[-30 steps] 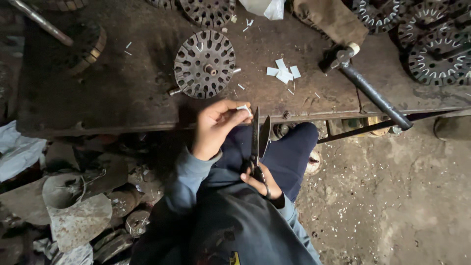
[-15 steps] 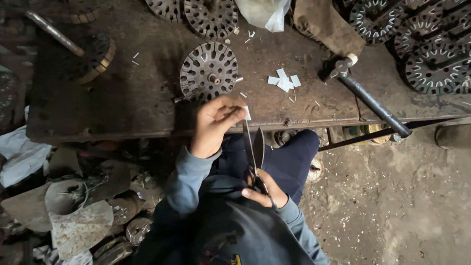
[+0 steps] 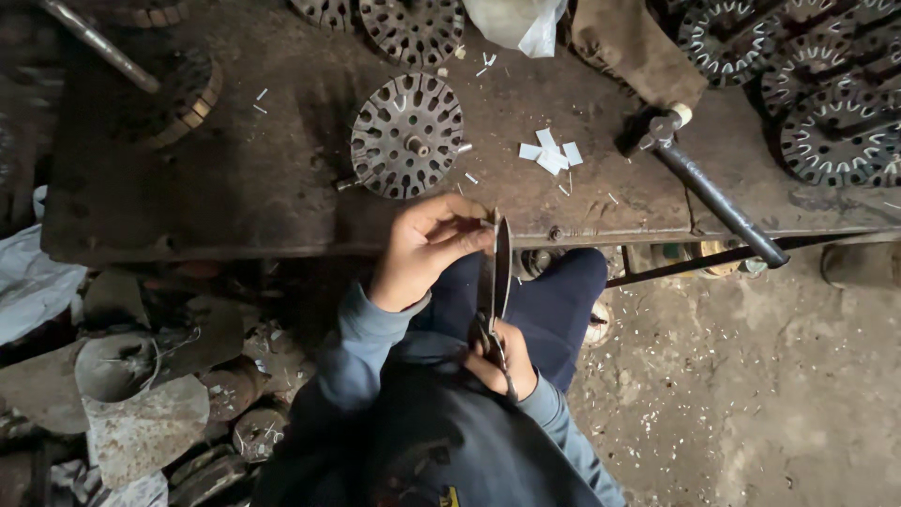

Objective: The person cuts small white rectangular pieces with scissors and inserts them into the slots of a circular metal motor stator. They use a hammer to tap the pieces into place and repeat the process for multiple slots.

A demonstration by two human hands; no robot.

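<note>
My right hand grips the handles of a pair of dark metal scissors, blades pointing away toward the workbench. My left hand pinches a small white paper strip at the blade tips, just above the bench's front edge. A round slotted metal rotor core with a central shaft lies on the bench beyond my left hand. Cut white paper pieces lie in a small pile to its right.
The dark wooden workbench carries more slotted cores at the back and far right, a long metal bar, a white bag and brown cloth. Scrap metal litters the floor at left; paper bits dot the ground at right.
The scissor blades, spread a second ago, have come together. My left hand stays at the blade tips with the strip. The view has shifted slightly.
</note>
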